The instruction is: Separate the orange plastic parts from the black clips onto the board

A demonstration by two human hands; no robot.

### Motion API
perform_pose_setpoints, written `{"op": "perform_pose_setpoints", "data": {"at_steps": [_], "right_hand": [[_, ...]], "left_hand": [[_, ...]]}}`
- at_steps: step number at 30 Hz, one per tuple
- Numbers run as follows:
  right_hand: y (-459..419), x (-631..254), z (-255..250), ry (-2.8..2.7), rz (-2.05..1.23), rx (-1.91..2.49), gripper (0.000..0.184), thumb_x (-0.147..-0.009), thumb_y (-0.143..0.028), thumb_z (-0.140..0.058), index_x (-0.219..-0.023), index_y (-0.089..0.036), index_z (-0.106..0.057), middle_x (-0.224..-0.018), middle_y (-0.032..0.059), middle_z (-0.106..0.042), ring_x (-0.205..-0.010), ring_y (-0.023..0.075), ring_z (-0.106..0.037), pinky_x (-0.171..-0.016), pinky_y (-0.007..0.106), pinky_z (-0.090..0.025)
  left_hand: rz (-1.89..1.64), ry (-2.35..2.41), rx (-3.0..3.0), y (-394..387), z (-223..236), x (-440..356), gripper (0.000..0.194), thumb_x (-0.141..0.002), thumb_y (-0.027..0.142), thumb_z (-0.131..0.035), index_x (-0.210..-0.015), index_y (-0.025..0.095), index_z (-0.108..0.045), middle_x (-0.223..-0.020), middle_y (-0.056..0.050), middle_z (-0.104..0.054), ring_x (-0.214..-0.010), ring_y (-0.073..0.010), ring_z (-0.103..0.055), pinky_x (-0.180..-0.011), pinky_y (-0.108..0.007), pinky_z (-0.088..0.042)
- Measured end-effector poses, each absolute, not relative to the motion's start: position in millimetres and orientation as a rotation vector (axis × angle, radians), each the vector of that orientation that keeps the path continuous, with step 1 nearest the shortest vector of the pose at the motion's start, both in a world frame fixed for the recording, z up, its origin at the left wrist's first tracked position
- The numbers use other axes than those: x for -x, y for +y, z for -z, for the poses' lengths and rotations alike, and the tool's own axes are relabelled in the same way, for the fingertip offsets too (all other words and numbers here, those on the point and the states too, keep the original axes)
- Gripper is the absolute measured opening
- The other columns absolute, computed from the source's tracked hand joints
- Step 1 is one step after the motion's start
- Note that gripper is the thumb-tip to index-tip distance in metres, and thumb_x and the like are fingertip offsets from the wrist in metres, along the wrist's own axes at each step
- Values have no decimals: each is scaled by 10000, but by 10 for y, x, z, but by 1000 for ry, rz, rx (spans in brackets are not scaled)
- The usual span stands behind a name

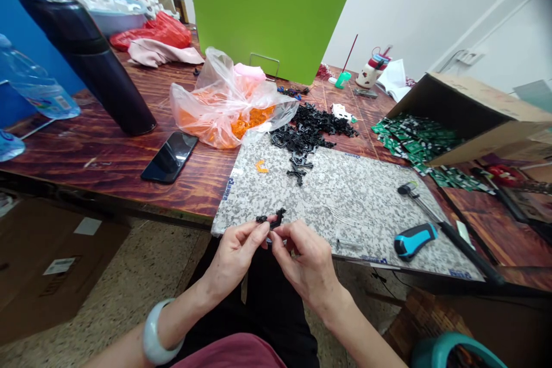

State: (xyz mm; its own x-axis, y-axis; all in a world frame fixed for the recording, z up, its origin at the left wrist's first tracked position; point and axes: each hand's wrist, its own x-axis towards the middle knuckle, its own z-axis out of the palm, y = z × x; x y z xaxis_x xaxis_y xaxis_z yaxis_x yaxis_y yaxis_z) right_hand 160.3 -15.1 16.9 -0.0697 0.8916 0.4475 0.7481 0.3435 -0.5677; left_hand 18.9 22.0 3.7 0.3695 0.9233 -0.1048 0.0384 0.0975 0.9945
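Observation:
Between my hands is a small black plastic part (278,219), just off the near edge of the speckled board (259,201). My left hand (242,248) pinches it between thumb and fingers. My right hand (304,256) is closed with its fingertips against the part's lower side; whether it also grips something small there is hidden. Farther up the board lie an orange curved piece (261,167) and a few loose black parts (297,172). Behind them is a heap of similar black parts (308,126). A clear plastic bag (202,121) holds many orange pieces.
At left stand a dark thermos (92,63) and a phone (169,157). To the right are a blue-and-black tool (415,241), a hammer-like tool (448,233), and a cardboard box (483,98) spilling green pieces (416,135). A green panel (276,11) stands behind.

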Motion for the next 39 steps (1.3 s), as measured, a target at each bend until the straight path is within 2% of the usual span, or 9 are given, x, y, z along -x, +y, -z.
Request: {"op": "perform_pose_setpoints", "data": {"at_steps": [9, 15, 19, 24, 28, 34, 39], "right_hand": [[-167, -1527, -200, -1794, -306, 1461, 91, -859, -151, -537, -788, -198, -571, -675, -6, -581, -569, 109, -518, -531, 220, -401], [-153, -1512, -250, -1692, -471, 1529, 90, -848, -159, -544, -768, -192, -567, -678, -7, -594, -540, 97, -517, -517, 207, -401], [-118, -1552, -246, -1662, -566, 1555, 95, -847, -158, -549, -760, -192, -565, -679, -10, -604, -560, 102, -544, -526, 206, -401], [-80, -1614, -233, -1702, -647, 1581, 98, -837, -133, -553, -757, -189, -541, -666, -21, -592, -540, 96, -526, -513, 198, -377], [-70, -1655, -232, -1802, -624, 1625, 117, -837, -122, -549, -749, -185, -504, -660, -20, -567, -541, 103, -503, -516, 209, -349], [-65, -1690, -276, -2030, -546, 1661, 120, -849, -111, -554, -782, -177, -479, -682, -1, -564, -591, 136, -537, -555, 231, -362], [-16, -1752, -372, -2373, -387, 1606, 95, -889, -178, -544, -815, -168, -485, -728, 25, -583, -638, 159, -558, -554, 249, -357]], "left_hand": [[-942, 1024, -1300, 216, -7, -201, 330, -878, 322, -520, -624, 142, -632, -680, -16, -657, -729, -174, -606, -708, -249, -450], [-1006, 1048, -1355, 237, -53, -184, 311, -858, 278, -543, -600, 146, -656, -632, -1, -649, -670, -159, -607, -650, -227, -457], [-988, 1068, -1461, 247, -64, -160, 279, -862, 252, -539, -664, 136, -697, -630, -5, -655, -623, -142, -597, -620, -214, -448], [-971, 1074, -1632, 226, -14, -119, 288, -892, 242, -501, -706, 130, -690, -690, -31, -665, -665, -154, -614, -642, -229, -445], [-953, 1040, -1778, 213, 25, -89, 276, -907, 225, -473, -745, 126, -673, -660, -27, -614, -630, -143, -578, -612, -232, -422], [-824, 1016, -1940, 226, 1, -62, 312, -909, 234, -443, -701, 134, -653, -590, -11, -540, -555, -134, -497, -545, -238, -375], [-682, 955, -1936, 239, -54, 7, 313, -913, 238, -432, -733, 141, -669, -643, -27, -604, -600, -139, -537, -585, -234, -401]]}}
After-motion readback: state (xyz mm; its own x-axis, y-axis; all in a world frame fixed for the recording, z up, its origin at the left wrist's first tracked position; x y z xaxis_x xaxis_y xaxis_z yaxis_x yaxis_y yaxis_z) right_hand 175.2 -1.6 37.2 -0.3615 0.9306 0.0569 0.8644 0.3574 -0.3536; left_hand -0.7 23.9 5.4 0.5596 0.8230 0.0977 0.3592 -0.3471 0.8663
